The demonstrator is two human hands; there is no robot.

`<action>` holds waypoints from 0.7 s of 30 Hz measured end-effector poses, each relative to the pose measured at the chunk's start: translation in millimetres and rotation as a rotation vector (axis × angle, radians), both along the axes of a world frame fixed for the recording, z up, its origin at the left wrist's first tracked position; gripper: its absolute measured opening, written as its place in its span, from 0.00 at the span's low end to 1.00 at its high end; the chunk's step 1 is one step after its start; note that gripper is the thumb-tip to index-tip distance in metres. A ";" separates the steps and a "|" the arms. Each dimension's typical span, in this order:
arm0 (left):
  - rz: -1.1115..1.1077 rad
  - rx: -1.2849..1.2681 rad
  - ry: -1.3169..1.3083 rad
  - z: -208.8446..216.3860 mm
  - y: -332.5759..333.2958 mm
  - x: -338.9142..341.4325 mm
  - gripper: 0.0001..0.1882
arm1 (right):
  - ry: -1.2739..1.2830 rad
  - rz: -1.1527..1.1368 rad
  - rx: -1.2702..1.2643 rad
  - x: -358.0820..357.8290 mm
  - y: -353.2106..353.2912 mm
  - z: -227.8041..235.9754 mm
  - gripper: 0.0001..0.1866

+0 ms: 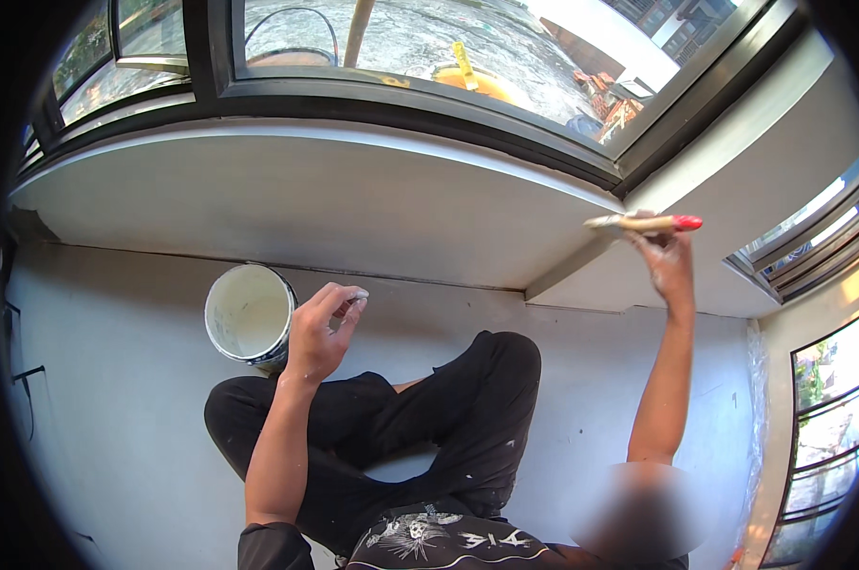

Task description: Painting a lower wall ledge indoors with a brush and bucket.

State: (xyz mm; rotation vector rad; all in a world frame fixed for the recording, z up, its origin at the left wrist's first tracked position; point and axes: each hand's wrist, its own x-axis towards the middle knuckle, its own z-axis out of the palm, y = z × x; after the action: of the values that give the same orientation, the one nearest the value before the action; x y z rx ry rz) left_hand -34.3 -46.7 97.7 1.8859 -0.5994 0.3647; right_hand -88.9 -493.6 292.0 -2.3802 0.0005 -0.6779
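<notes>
My right hand [671, 268] is raised by the wall corner under the window, its fingers closed around a paintbrush [650, 224]. The brush has a wooden handle with a red end and lies nearly level, bristles to the left against or close to the wall; contact is hard to judge. Above my left knee, my left hand [315, 334] is closed in a pinch. White smears mark its fingertips, and whether they hold anything small cannot be made out. Just left of that hand stands a white bucket [220, 302] with whitish paint inside.
A low pale wall [334, 195] runs under the dark window frame [429, 106], meeting a projecting wall section on the right. I sit cross-legged in black trousers [477, 399] on the grey floor [125, 380]. Plastic sheeting [757, 408] lines the right side; a black cord lies far left.
</notes>
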 end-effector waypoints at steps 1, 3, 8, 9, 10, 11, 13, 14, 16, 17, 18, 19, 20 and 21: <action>-0.019 0.020 -0.005 -2.0 -2.4 -0.9 0.07 | 0.006 -0.015 -0.100 3.3 -5.7 10.5 0.11; -0.060 0.102 -0.012 -5.5 -5.2 -1.9 0.07 | 0.017 -0.042 -0.247 10.3 -12.9 25.7 0.11; -0.101 0.210 0.029 -12.4 -6.3 -1.2 0.07 | 0.079 -0.101 -0.519 38.8 -19.4 36.7 0.08; -0.097 0.225 0.037 -13.5 -6.3 -0.8 0.07 | 0.138 -0.108 -0.514 45.2 -19.9 36.3 0.09; -0.093 0.246 0.049 -14.4 -6.4 -0.5 0.07 | 0.197 -0.119 -0.501 51.4 -20.6 35.8 0.09; -0.098 0.246 0.053 -15.2 -6.6 -0.3 0.07 | 0.238 -0.108 -0.490 57.1 -21.5 35.3 0.09; -0.101 0.259 0.073 -16.3 -6.7 -0.2 0.06 | 0.302 -0.059 -0.373 69.8 -23.2 32.6 0.10; -0.105 0.256 0.069 -16.6 -6.5 -0.3 0.06 | 0.319 -0.019 -0.344 75.9 -24.3 31.6 0.11; -0.114 0.254 0.069 -17.0 -6.9 -0.3 0.06 | 0.313 0.073 -0.312 86.0 -26.3 30.0 0.12; -0.116 0.255 0.073 -17.2 -7.1 -0.1 0.06 | 0.288 0.126 -0.308 90.6 -26.4 29.4 0.13; -0.118 0.255 0.076 -17.3 -7.5 0.0 0.06 | 0.275 0.161 -0.292 95.0 -25.6 29.1 0.13; -0.123 0.255 0.078 -17.5 -8.1 -0.1 0.06 | 0.256 0.204 -0.325 99.6 -23.3 28.5 0.13; -0.120 0.258 0.080 -17.6 -8.5 -0.2 0.06 | 0.247 0.227 -0.345 104.5 -19.3 27.5 0.14; -0.121 0.262 0.080 -17.7 -8.9 -0.2 0.06 | 0.237 0.250 -0.364 109.0 -14.0 26.6 0.14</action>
State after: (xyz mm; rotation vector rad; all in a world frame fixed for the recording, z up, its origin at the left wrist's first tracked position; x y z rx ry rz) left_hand -34.5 -55.6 80.0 2.0903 -0.7319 0.1359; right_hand 20.1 -507.6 318.6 -2.7328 -0.3391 -0.2925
